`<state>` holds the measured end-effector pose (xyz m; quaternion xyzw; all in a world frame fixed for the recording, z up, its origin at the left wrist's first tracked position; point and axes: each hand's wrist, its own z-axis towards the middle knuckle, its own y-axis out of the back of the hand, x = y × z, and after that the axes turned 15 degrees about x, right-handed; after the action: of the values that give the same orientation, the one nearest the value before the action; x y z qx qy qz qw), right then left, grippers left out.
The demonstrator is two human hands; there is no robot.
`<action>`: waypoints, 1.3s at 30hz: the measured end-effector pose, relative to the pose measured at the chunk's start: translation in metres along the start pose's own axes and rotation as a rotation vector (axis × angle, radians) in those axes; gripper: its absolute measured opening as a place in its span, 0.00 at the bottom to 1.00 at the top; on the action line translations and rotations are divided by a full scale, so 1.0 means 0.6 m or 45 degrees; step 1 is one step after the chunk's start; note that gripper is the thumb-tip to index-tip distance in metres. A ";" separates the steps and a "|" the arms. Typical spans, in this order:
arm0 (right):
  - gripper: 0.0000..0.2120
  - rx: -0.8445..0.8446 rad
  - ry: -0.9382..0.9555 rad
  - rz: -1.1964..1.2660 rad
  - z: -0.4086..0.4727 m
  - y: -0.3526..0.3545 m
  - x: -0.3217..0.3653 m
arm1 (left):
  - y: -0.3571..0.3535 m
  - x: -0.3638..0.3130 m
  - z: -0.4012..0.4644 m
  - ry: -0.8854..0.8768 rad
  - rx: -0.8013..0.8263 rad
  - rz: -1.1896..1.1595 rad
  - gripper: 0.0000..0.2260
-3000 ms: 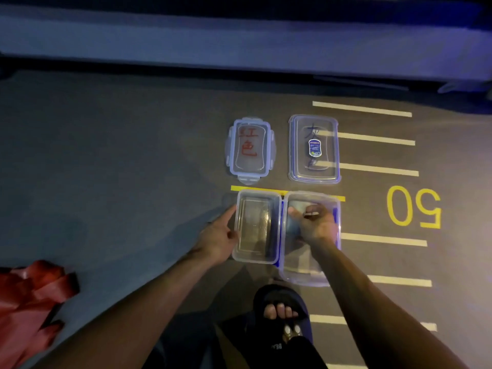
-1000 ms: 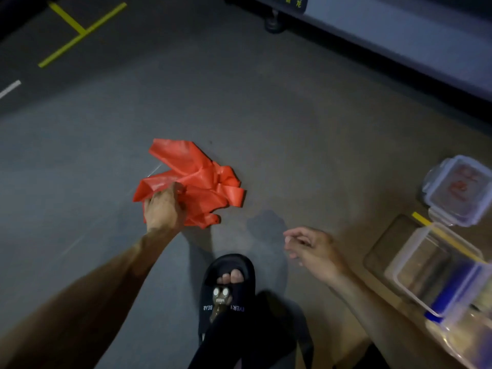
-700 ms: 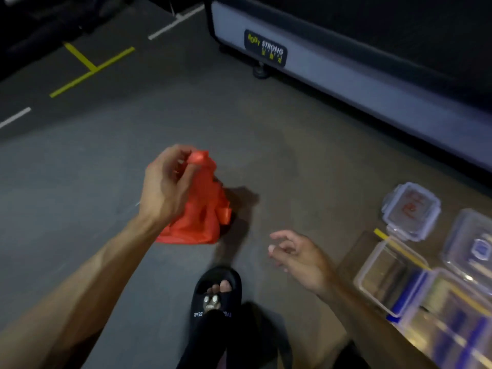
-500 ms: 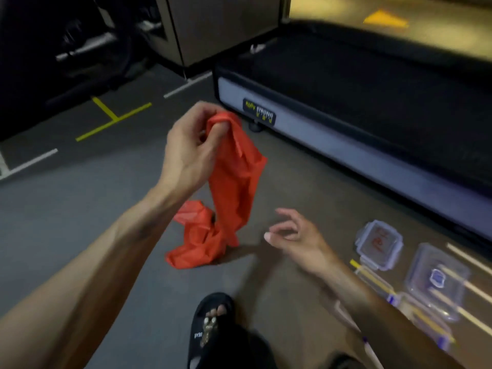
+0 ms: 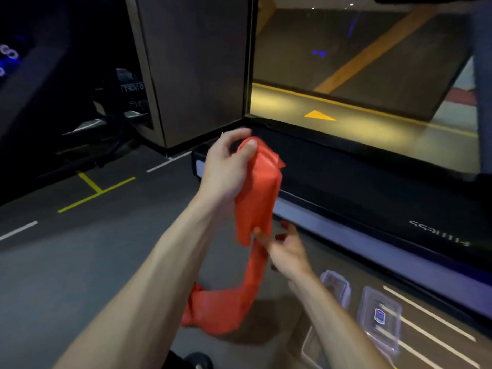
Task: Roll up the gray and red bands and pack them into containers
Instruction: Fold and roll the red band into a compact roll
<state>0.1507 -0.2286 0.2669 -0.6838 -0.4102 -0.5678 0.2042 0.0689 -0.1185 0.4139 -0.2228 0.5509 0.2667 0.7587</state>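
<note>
My left hand (image 5: 226,169) grips the top of the red band (image 5: 257,209) and holds it up in front of me. The band hangs down in a crumpled strip, and its lower end is bunched on the dark floor. Lower down, my right hand (image 5: 286,250) pinches the hanging strip at about its middle. Two clear container lids lie on the floor at the lower right: one with red writing (image 5: 336,287), one with a blue sticker (image 5: 380,315). A corner of an open clear container (image 5: 310,347) shows under my right forearm. No gray band is in view.
A treadmill deck (image 5: 372,187) with a pale side rail runs across the right. A dark pillar (image 5: 191,70) stands behind my left hand. Yellow and white lines (image 5: 98,191) mark the floor at left and lower right. My sandal (image 5: 197,362) shows at the bottom edge.
My left hand has lifted the red band higher off the floor. My right hand, which was free, has moved in and taken the hanging strip. The view has tilted upward.
</note>
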 end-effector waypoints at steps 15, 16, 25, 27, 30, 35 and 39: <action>0.24 0.306 0.247 -0.221 -0.042 0.025 0.008 | -0.008 0.048 -0.053 0.305 0.174 -0.954 0.19; 0.16 0.273 0.241 -0.226 -0.035 0.020 0.002 | -0.008 0.046 -0.055 0.302 0.185 -0.975 0.19; 0.05 0.528 0.129 0.426 -0.085 0.062 0.075 | 0.051 0.120 -0.029 0.469 -0.057 0.062 0.27; 0.11 0.630 0.120 0.464 -0.099 0.070 0.090 | 0.060 0.141 -0.035 0.524 0.191 0.421 0.25; 0.14 0.622 0.137 0.523 -0.111 0.075 0.105 | 0.069 0.150 -0.050 0.652 0.634 1.082 0.10; 0.26 0.617 -0.025 0.802 -0.113 0.080 0.113 | 0.064 0.143 -0.075 0.453 1.016 1.045 0.26; 0.26 0.705 -0.073 0.823 -0.122 0.080 0.119 | 0.014 0.127 -0.101 0.277 1.130 0.474 0.46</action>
<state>0.1455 -0.2873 0.3628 -0.7121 -0.3173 -0.3237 0.5361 0.0390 -0.1382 0.3229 0.1975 0.7179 0.1123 0.6580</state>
